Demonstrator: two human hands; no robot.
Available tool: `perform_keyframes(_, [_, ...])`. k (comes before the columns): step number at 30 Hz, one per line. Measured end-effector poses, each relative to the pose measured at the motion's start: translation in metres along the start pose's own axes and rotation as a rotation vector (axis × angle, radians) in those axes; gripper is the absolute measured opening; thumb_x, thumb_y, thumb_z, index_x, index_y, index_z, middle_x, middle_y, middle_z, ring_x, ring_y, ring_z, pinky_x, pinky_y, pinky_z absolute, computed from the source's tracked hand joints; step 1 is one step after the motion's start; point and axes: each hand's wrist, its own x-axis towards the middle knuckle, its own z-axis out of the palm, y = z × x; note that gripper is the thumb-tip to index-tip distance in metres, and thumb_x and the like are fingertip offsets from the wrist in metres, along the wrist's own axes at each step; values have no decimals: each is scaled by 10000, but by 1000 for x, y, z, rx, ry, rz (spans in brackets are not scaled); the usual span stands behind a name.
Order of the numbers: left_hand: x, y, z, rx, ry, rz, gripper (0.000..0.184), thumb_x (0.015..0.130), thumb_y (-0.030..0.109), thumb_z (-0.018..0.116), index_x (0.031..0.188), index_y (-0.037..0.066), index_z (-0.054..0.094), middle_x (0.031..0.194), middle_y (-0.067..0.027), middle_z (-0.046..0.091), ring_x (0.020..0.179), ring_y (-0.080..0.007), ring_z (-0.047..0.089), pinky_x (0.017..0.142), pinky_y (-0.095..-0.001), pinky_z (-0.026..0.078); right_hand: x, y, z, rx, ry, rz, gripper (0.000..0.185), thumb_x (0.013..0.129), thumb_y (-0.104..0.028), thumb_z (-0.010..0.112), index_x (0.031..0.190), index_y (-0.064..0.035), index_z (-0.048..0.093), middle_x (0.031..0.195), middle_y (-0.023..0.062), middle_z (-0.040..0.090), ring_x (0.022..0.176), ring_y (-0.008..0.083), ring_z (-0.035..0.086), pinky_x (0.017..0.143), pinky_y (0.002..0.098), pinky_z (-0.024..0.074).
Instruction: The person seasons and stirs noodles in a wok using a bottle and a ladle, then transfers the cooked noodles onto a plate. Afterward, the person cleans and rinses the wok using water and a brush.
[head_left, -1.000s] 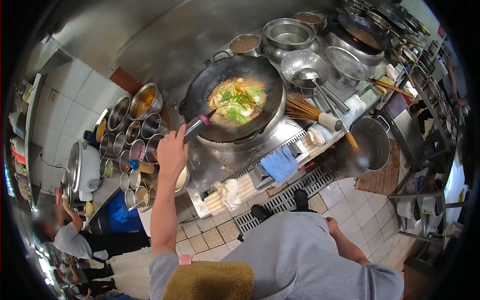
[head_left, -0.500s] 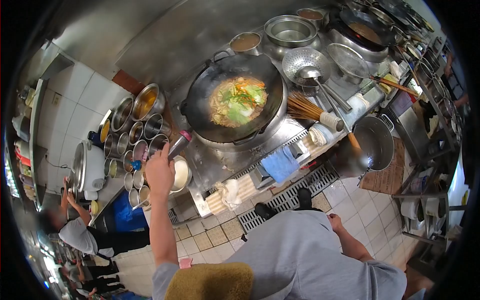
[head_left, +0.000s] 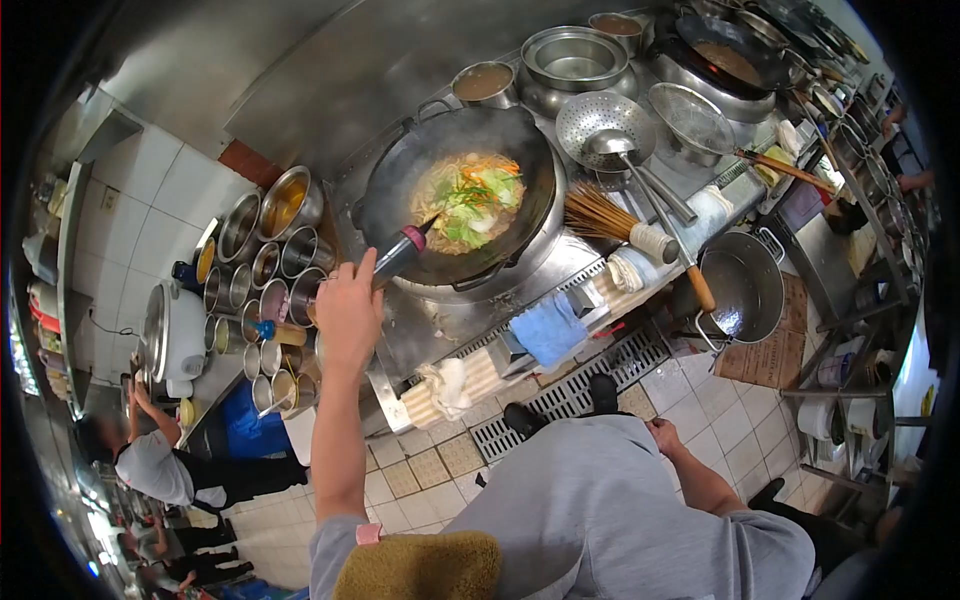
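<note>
Where a clock has the big, round, black metal wok [head_left: 388, 200] at its middle, another person [head_left: 155, 468] in a white top and dark trousers is far left, between seven and eight o'clock. That person's arms reach up near a round white cooker with a shiny lid [head_left: 178, 330], at eight o'clock. Next, at nine o'clock, is a round silver metal bowl with orange liquid [head_left: 288, 203], with many small metal pots below it.

The left hand [head_left: 345, 310] is between seven and eight o'clock. It grips a dark grey, tube-shaped bottle with a pink-red ring [head_left: 403, 252]. The bottle tips toward two o'clock, and its front end is over the edge of the wok. Thin dark stuff shows at its end; I cannot tell if that is a spout or sauce. In the wok sits a steamy heap of pale noodles, green leaves and orange strips [head_left: 472, 200].

At five o'clock hangs a folded blue cloth [head_left: 548, 328]. At two o'clock is a round silver strainer full of holes [head_left: 580, 115]. The right hand [head_left: 662, 435] is between four and five o'clock, low beside the grey shirt [head_left: 610, 490]. Its fingers look bent, but I cannot tell if it holds anything. Farthest right, between three and four o'clock, is a deep grey metal pot [head_left: 745, 290].
</note>
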Motion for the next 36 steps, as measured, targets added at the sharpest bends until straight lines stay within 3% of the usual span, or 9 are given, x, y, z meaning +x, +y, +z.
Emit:
perform_keyframes(6, [-9, 12, -8, 1, -81, 38, 583, 719, 94, 706, 1279, 111, 545, 980, -133, 599, 869, -326, 583, 760, -418, 471, 5, 17, 2, 9, 22, 27, 458, 870, -357, 572, 965, 87, 632, 742, 209, 660, 564, 264, 655, 450, 358, 548])
perform_keyframes(9, [-8, 5, -6, -8, -22, -25, 561, 738, 103, 686, 1281, 95, 542, 961, -120, 584, 884, -298, 582, 759, -417, 460, -11, -13, -17, 11, 2, 125, 429, 841, -376, 584, 922, 38, 663, 847, 218, 681, 745, 307, 681, 678, 396, 553])
perform_keyframes(15, [1, 3, -9, -10, 36, -39, 553, 730, 97, 691, 1265, 85, 554, 947, -130, 596, 869, -314, 586, 751, -423, 464, 34, 24, -25, 132, -38, 197, 349, 841, -330, 632, 902, 14, 625, 687, 118, 627, 556, 202, 624, 425, 344, 529])
perform_keyframes(21, [-3, -7, -11, -8, 64, -184, 538, 731, 94, 686, 1254, 80, 560, 911, -137, 601, 855, -324, 593, 732, -431, 465, 56, 14, -49, 173, 12, 220, 354, 850, -359, 634, 893, -9, 596, 692, 116, 618, 536, 197, 604, 427, 335, 515])
perform_keyframes(24, [-14, -11, -9, 22, 27, -236, 529, 731, 72, 676, 1248, 92, 565, 921, -146, 614, 848, -338, 599, 729, -437, 473, 71, 13, -66, 455, 127, 220, 382, 872, -410, 605, 916, -31, 574, 696, 86, 589, 527, 186, 575, 419, 310, 486])
perform_keyframes(28, [-33, -5, -4, 11, -26, -179, 537, 721, 79, 678, 1246, 82, 564, 916, -145, 609, 830, -336, 599, 725, -431, 476, 101, -32, -123, 739, 806, -29, 431, 963, -455, 477, 916, -39, 577, 658, 42, 520, 520, 125, 493, 430, 257, 398])
perform_keyframes(30, [-39, -7, 1, -24, -23, -173, 568, 714, 92, 687, 1265, 73, 549, 921, -141, 604, 827, -331, 597, 726, -428, 478, 106, -79, -157, 579, 980, -258, 464, 972, -474, 454, 929, -29, 579, 700, 33, 535, 537, 108, 477, 445, 239, 374])
perform_keyframes(33, [-42, -12, 6, -58, -39, -271, 582, 716, 93, 684, 1279, 67, 539, 949, -144, 602, 850, -327, 596, 741, -423, 471, 88, -163, -189, 505, 725, -410, 501, 952, -495, 480, 955, -5, 582, 738, 26, 553, 532, 117, 503, 451, 265, 395])
perform_keyframes(36, [-45, -19, 11, -28, -20, -316, 579, 717, 94, 680, 1278, 57, 540, 969, -150, 598, 872, -323, 594, 760, -416, 460, 70, -217, -202, 379, 318, -238, 383, 903, -370, 596, 987, 4, 590, 721, 35, 564, 534, 126, 531, 456, 283, 404])
